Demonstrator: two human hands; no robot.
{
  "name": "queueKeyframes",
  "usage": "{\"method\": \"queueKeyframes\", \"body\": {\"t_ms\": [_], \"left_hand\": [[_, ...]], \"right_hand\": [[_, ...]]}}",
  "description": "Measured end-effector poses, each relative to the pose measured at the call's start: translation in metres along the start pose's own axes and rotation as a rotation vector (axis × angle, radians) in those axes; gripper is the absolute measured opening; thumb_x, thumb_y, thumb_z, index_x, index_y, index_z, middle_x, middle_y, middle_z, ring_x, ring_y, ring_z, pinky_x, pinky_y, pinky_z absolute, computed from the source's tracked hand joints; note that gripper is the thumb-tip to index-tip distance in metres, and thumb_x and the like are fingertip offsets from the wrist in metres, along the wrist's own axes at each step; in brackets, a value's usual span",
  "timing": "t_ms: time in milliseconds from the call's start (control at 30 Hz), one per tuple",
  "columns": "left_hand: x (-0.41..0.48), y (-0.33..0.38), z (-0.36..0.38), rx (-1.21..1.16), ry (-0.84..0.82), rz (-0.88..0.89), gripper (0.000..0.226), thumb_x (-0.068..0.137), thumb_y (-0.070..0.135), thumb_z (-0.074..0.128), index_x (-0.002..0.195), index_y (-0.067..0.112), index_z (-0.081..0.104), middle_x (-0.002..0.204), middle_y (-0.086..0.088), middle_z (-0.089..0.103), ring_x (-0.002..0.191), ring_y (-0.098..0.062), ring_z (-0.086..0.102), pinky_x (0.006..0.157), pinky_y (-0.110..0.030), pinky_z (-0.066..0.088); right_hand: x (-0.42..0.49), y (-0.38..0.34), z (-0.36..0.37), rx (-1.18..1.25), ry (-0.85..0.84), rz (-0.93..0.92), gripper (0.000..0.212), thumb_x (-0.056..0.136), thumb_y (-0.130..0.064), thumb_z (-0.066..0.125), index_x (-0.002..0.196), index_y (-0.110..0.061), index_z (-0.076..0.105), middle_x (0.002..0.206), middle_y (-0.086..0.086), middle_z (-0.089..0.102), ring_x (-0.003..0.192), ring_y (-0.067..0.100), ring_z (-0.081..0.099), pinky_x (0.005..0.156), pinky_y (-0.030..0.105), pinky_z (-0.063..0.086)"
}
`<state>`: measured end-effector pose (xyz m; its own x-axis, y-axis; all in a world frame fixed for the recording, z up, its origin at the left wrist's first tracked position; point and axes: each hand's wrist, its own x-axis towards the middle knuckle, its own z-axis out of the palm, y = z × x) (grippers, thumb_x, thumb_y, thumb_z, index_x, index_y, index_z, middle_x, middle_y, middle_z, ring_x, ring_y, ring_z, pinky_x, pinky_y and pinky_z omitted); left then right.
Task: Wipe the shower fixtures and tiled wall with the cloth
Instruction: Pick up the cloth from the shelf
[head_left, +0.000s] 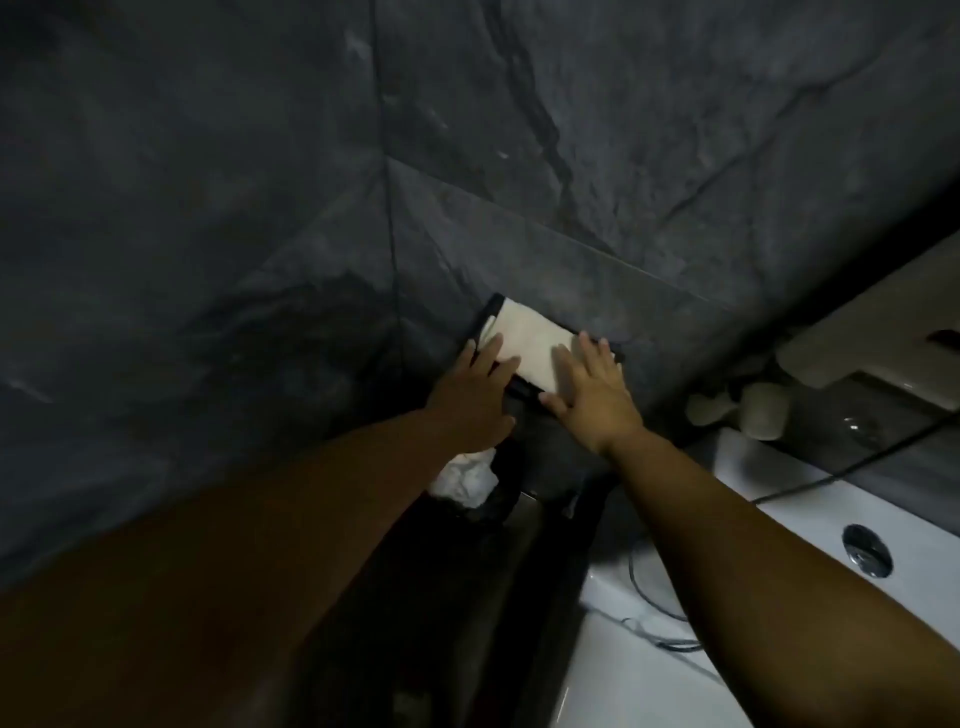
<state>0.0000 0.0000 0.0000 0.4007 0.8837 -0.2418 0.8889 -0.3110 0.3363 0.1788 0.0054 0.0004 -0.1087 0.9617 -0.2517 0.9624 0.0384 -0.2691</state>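
- Both hands flat, fingers straight: left hand (478, 395) and right hand (592, 397) press the white cloth (530, 347) to the dark tiled wall (649, 156).
- Crumpled white wad (465, 479) in a dark container (498, 512) below.
- Bathtub (779, 501) and beige tap (862, 364) to the right.

One wide-angle view from the person's head looks forward and down along the left forearm (270, 545) and right forearm (753, 545). It faces the dark tiled wall (649, 130) at close range. The white tub rim (810, 499) lies near right.
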Motion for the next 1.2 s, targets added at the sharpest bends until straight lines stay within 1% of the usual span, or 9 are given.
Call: {"method": "queueKeyframes", "body": {"t_ms": [200, 300, 433, 600, 700, 833, 933, 1067, 1200], "left_hand": [[0.056, -0.011, 0.02, 0.169, 0.105, 0.122, 0.09, 0.083, 0.051, 0.056, 0.149, 0.024, 0.002, 0.157, -0.007, -0.011, 0.143, -0.035, -0.012, 0.116, -0.05, 0.002], [0.062, -0.018, 0.026, 0.192, 0.177, 0.201, 0.087, 0.075, 0.067, 0.043, 0.145, 0.018, 0.03, 0.153, -0.016, 0.022, 0.138, -0.048, 0.017, 0.108, -0.06, 0.019], [0.054, -0.019, 0.018, 0.327, 0.176, 0.268, 0.064, 0.071, 0.044, 0.035, 0.116, 0.01, 0.066, 0.119, -0.02, 0.063, 0.102, -0.047, 0.06, 0.074, -0.054, 0.052], [0.04, -0.022, 0.0, 0.389, 0.173, 0.37, 0.039, 0.071, 0.018, 0.07, 0.11, 0.011, 0.069, 0.112, -0.017, 0.067, 0.091, -0.041, 0.064, 0.071, -0.046, 0.053], [0.024, -0.029, -0.007, 0.227, 0.272, 0.367, 0.035, 0.053, 0.009, 0.081, 0.087, 0.011, 0.074, 0.078, -0.014, 0.072, 0.064, -0.033, 0.066, 0.062, -0.04, 0.054], [-0.042, -0.041, -0.031, -0.216, 0.279, 0.032, 0.037, 0.08, 0.035, 0.049, 0.097, 0.01, 0.07, 0.089, -0.013, 0.071, 0.083, -0.03, 0.065, 0.075, -0.031, 0.047], [-0.121, -0.073, -0.056, -0.539, 0.348, -0.283, 0.021, 0.084, 0.027, 0.067, 0.098, 0.013, 0.064, 0.092, -0.008, 0.064, 0.085, -0.019, 0.058, 0.063, -0.022, 0.041], [-0.23, -0.112, -0.091, -0.571, 0.414, -0.448, 0.02, 0.081, 0.025, 0.071, 0.097, 0.015, 0.064, 0.088, 0.004, 0.058, 0.084, -0.01, 0.053, 0.056, -0.006, 0.037], [-0.363, -0.139, -0.129, -0.621, 0.542, -0.527, 0.012, 0.083, 0.028, 0.067, 0.092, 0.031, 0.06, 0.093, 0.021, 0.057, 0.088, 0.001, 0.052, 0.07, 0.0, 0.036]], "right_hand": [[0.014, 0.024, 0.028, -0.091, 0.142, -0.123, 0.084, 0.086, -0.053, 0.054, 0.15, -0.016, 0.013, 0.158, 0.01, -0.003, 0.145, 0.03, -0.006, 0.115, 0.043, -0.003], [0.013, 0.029, 0.037, -0.1, 0.243, -0.165, 0.083, 0.082, -0.05, 0.062, 0.147, -0.011, 0.026, 0.156, 0.015, 0.013, 0.144, 0.035, 0.008, 0.114, 0.046, 0.004], [0.012, 0.029, 0.042, -0.119, 0.316, -0.188, 0.075, 0.077, -0.037, 0.073, 0.139, -0.008, 0.042, 0.147, 0.021, 0.034, 0.136, 0.041, 0.031, 0.111, 0.05, 0.02], [0.003, 0.028, 0.043, -0.19, 0.398, -0.273, 0.051, 0.068, -0.013, 0.081, 0.116, -0.005, 0.065, 0.122, 0.024, 0.06, 0.108, 0.041, 0.06, 0.094, 0.057, 0.043], [-0.008, 0.017, 0.033, -0.069, 0.417, -0.262, 0.029, 0.076, -0.009, 0.073, 0.105, -0.005, 0.069, 0.108, 0.023, 0.067, 0.097, 0.037, 0.066, 0.098, 0.054, 0.039], [-0.036, -0.035, 0.002, 0.329, 0.065, -0.195, 0.029, 0.096, -0.02, 0.051, 0.121, -0.008, 0.059, 0.117, 0.017, 0.063, 0.107, 0.029, 0.059, 0.088, 0.022, 0.041], [-0.052, -0.099, -0.012, 0.389, -0.214, -0.305, 0.028, 0.097, -0.027, 0.05, 0.117, -0.012, 0.061, 0.108, 0.008, 0.065, 0.098, 0.024, 0.06, 0.081, 0.029, 0.046], [-0.073, -0.205, -0.022, 0.207, -0.509, -0.545, 0.026, 0.089, -0.037, 0.061, 0.101, -0.015, 0.061, 0.089, -0.004, 0.058, 0.083, 0.012, 0.054, 0.062, 0.014, 0.04], [-0.133, -0.338, -0.026, 0.221, -0.67, -0.739, 0.033, 0.083, -0.039, 0.067, 0.108, -0.02, 0.057, 0.104, -0.002, 0.06, 0.092, 0.014, 0.057, 0.075, 0.024, 0.048]]}}
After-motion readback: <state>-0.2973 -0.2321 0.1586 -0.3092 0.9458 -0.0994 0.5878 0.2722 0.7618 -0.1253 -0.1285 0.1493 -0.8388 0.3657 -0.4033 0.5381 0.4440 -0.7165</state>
